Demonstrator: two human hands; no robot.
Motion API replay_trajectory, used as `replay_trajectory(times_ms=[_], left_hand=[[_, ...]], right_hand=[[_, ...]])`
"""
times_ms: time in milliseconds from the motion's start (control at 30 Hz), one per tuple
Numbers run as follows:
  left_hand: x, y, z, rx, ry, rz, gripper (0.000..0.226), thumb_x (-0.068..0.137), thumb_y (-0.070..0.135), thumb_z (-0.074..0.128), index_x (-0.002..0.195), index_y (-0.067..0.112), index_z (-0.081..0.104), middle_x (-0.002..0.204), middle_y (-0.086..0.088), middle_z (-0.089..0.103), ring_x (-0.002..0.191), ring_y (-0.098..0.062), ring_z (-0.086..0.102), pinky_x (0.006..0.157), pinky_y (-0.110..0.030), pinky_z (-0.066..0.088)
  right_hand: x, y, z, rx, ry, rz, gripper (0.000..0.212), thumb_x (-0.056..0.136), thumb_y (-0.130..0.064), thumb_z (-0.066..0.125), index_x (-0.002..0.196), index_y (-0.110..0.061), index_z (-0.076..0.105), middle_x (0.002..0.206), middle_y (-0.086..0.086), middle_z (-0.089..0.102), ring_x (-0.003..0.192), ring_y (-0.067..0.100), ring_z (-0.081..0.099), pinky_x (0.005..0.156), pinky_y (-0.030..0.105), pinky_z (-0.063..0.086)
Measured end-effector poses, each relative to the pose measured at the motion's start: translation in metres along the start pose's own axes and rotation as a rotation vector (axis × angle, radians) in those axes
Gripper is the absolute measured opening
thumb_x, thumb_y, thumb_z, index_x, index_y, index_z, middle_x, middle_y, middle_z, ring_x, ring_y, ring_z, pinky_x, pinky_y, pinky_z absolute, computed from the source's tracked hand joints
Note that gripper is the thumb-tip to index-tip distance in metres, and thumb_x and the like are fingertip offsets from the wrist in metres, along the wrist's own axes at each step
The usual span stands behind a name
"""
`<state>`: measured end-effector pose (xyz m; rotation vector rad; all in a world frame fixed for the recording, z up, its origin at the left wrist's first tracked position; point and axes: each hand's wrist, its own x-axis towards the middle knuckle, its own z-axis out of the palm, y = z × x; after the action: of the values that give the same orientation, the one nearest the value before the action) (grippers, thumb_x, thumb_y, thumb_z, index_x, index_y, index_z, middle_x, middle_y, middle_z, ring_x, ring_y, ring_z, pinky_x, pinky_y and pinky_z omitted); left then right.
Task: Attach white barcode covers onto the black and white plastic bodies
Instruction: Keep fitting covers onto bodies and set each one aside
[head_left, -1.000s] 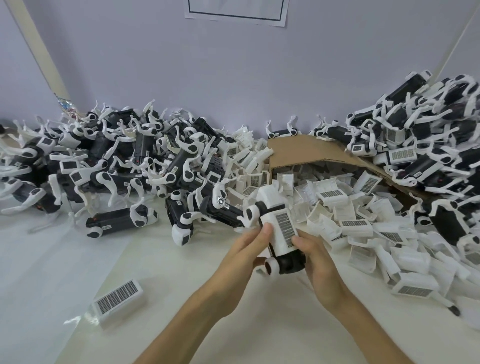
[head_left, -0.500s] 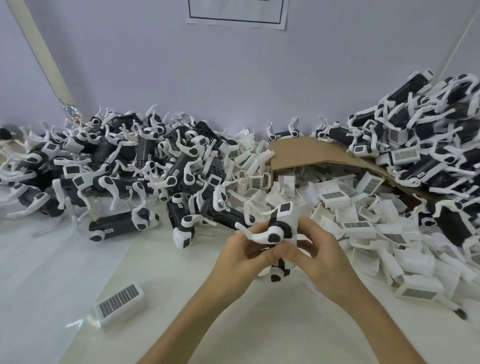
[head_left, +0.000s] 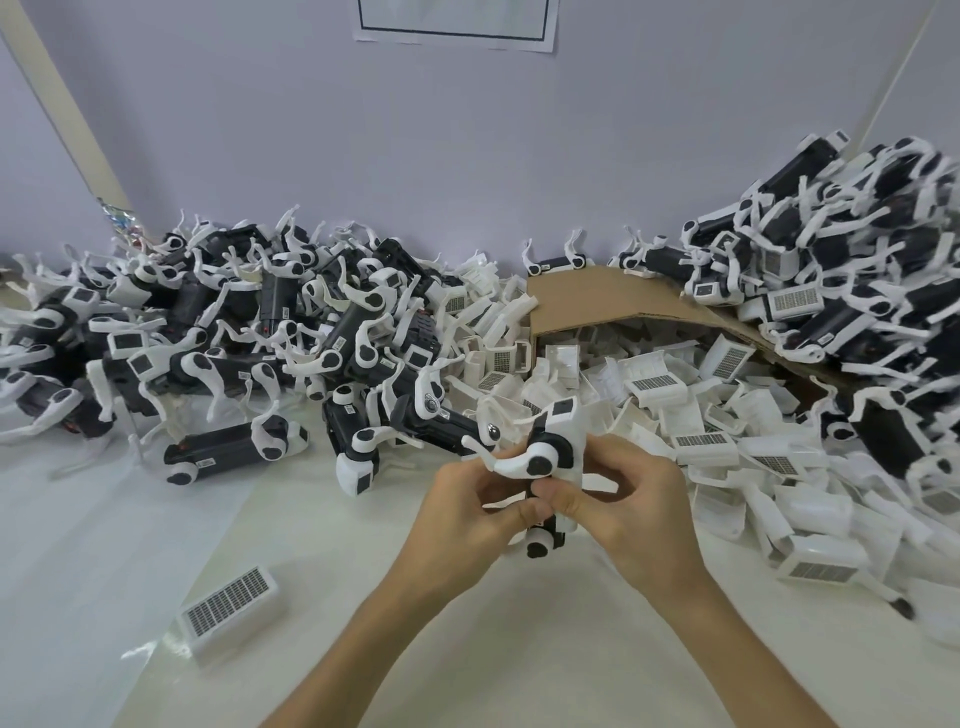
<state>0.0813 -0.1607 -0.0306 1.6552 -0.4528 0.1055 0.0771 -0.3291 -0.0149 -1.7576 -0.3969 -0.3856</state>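
Note:
Both hands hold one black and white plastic body upright above the table's middle, a white cover along its right side. My left hand grips it from the left, thumb and fingers curled against its lower part. My right hand grips it from the right, thumb pressed on the cover near the middle. The barcode face of that cover is turned away and hidden. A loose white barcode cover lies on the table at the lower left.
A heap of black and white bodies fills the back left. Another tall heap rises at the right. White barcode covers spill from a tipped cardboard box. The pale table has bare surface in front.
The body has been turned in my hands: its barcode face, visible a second ago, now faces away. Both hands shifted slightly up and closed tighter around it.

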Motion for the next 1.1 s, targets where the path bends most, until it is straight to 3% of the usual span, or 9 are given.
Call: replay_trajectory(times_ms=[133,267,367,467,633,800,900,1000,1100], left_hand=[[0.002,-0.005,-0.006,0.131,0.074,-0.011,0.03,0.083,0.012,0.08,0.092,0.04,0.073,0.09,0.018,0.077,0.091,0.001,0.072,0.079,-0.016,0.054],[0.004,-0.01,-0.005,-0.014,0.061,-0.146,0.017,0.085,0.006,0.078,0.093,0.02,0.076,0.094,0.004,0.079,0.09,-0.009,0.074,0.081,-0.026,0.057],[0.006,-0.008,-0.002,-0.252,0.097,-0.183,0.021,0.083,0.013,0.076,0.103,0.013,0.074,0.101,-0.004,0.078,0.093,-0.021,0.075,0.08,-0.032,0.06],[0.005,-0.005,-0.004,-0.419,0.098,-0.225,0.036,0.081,0.022,0.073,0.115,0.011,0.072,0.109,-0.011,0.076,0.102,-0.028,0.073,0.078,-0.03,0.059],[0.003,-0.003,0.0,-0.402,0.069,-0.248,0.042,0.077,0.022,0.076,0.117,0.012,0.071,0.109,-0.012,0.076,0.104,-0.031,0.072,0.081,-0.036,0.061],[0.0,0.0,0.003,-0.368,0.048,-0.241,0.038,0.076,0.024,0.078,0.113,0.014,0.074,0.104,-0.009,0.077,0.093,-0.026,0.075,0.075,-0.03,0.06],[0.0,-0.001,0.002,-0.361,0.063,-0.238,0.037,0.076,0.025,0.078,0.111,0.016,0.074,0.104,-0.007,0.077,0.093,-0.026,0.075,0.077,-0.031,0.06],[0.001,-0.001,0.0,-0.373,0.072,-0.234,0.035,0.076,0.025,0.079,0.11,0.016,0.075,0.106,-0.007,0.077,0.095,-0.026,0.075,0.079,-0.033,0.061],[0.0,-0.001,-0.001,-0.36,0.059,-0.228,0.037,0.078,0.025,0.078,0.113,0.014,0.073,0.107,-0.007,0.077,0.097,-0.026,0.075,0.08,-0.033,0.06]], right_hand=[[0.004,0.004,-0.003,-0.231,0.171,-0.145,0.038,0.061,-0.034,0.093,0.094,-0.035,0.075,0.086,-0.012,0.065,0.086,0.008,0.066,0.072,0.016,0.056],[0.014,0.003,-0.02,0.015,0.108,-0.033,0.033,0.069,-0.028,0.087,0.095,-0.045,0.075,0.093,-0.003,0.074,0.092,0.013,0.072,0.08,0.023,0.059],[0.016,0.005,-0.027,0.169,0.064,0.052,0.051,0.068,-0.036,0.079,0.117,-0.035,0.066,0.094,-0.003,0.078,0.093,0.012,0.073,0.083,0.023,0.057],[0.016,0.006,-0.023,0.221,0.073,0.08,0.043,0.067,-0.036,0.079,0.102,-0.022,0.058,0.086,0.002,0.078,0.075,0.012,0.07,0.071,0.024,0.055],[0.014,0.007,-0.013,0.195,0.018,0.042,0.044,0.07,-0.043,0.077,0.077,-0.006,0.054,0.063,-0.004,0.067,0.058,0.005,0.061,0.059,0.013,0.048],[0.013,0.008,-0.01,0.156,0.0,0.05,0.038,0.076,-0.032,0.073,0.076,0.002,0.054,0.062,-0.009,0.062,0.06,0.005,0.059,0.062,0.013,0.047],[0.012,0.007,-0.014,0.179,-0.061,0.056,0.036,0.086,-0.027,0.076,0.079,0.002,0.055,0.067,-0.001,0.059,0.065,0.012,0.057,0.068,0.021,0.049],[0.011,0.005,-0.016,0.212,-0.127,0.069,0.026,0.081,-0.016,0.072,0.084,0.003,0.055,0.074,0.007,0.06,0.069,0.017,0.059,0.069,0.024,0.05],[0.011,0.004,-0.015,0.193,-0.139,0.077,0.026,0.082,-0.017,0.077,0.085,-0.002,0.057,0.073,0.003,0.064,0.066,0.015,0.06,0.067,0.022,0.049]])
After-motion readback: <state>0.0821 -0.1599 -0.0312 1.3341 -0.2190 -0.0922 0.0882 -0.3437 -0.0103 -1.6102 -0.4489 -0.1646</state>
